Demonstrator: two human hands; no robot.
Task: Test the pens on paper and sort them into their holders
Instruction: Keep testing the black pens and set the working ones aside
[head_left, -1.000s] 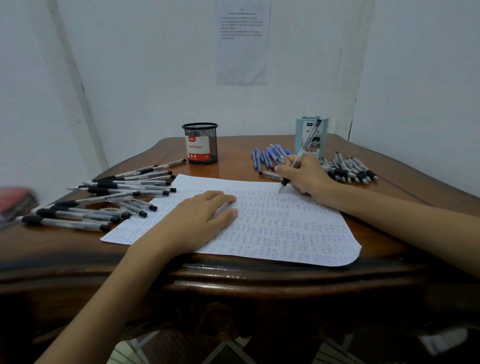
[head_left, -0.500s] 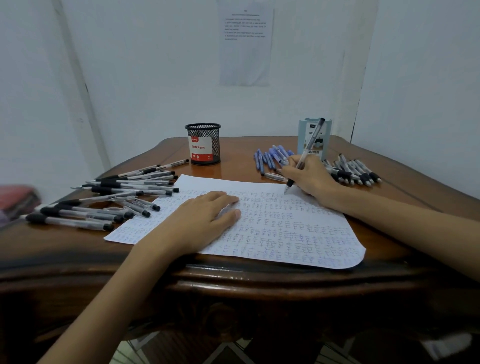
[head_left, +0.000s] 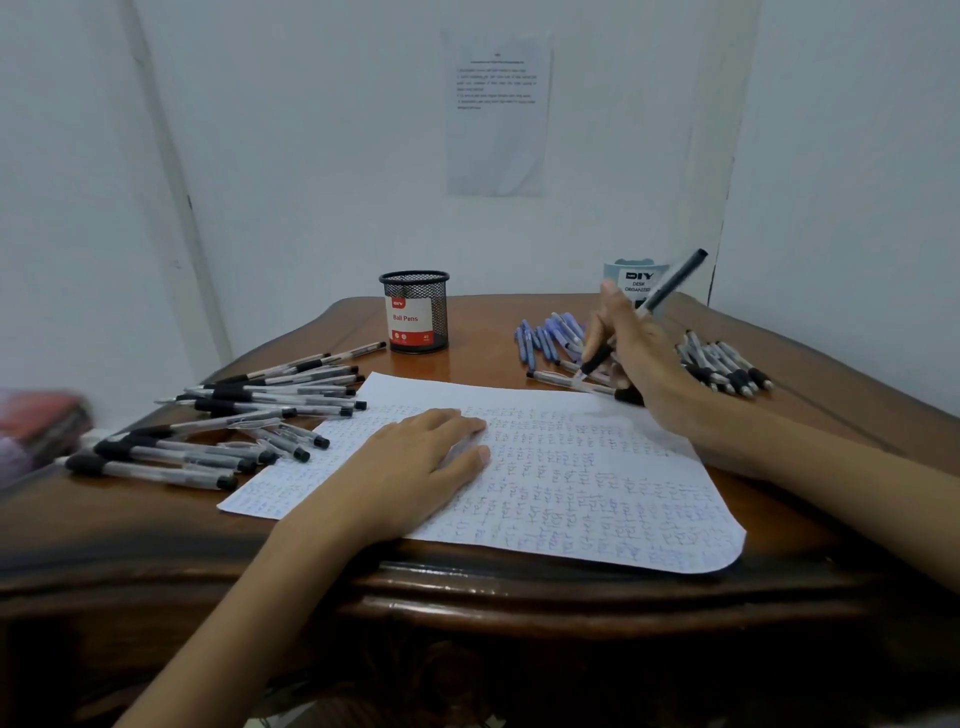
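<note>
A sheet of paper (head_left: 597, 483) covered in small blue scribbles lies on the wooden table (head_left: 467, 364). My left hand (head_left: 415, 462) rests flat on it, fingers straight. My right hand (head_left: 636, 358) grips a black-capped clear pen (head_left: 660, 293), raised above the paper's far right corner, tip pointing down-left. A black mesh holder (head_left: 415, 312) labelled "Ball Pens" stands at the back centre. A pale blue holder (head_left: 631, 283) stands at the back right, partly hidden by my hand.
Many black pens (head_left: 249, 410) lie in a heap left of the paper. Blue pens (head_left: 550, 335) lie behind my right hand, more black pens (head_left: 727, 364) to its right. One pen (head_left: 558, 378) lies by the paper's far edge. Walls close in behind and right.
My right hand has lifted the pen off the paper and risen toward the back right. My left hand stays flat on the sheet.
</note>
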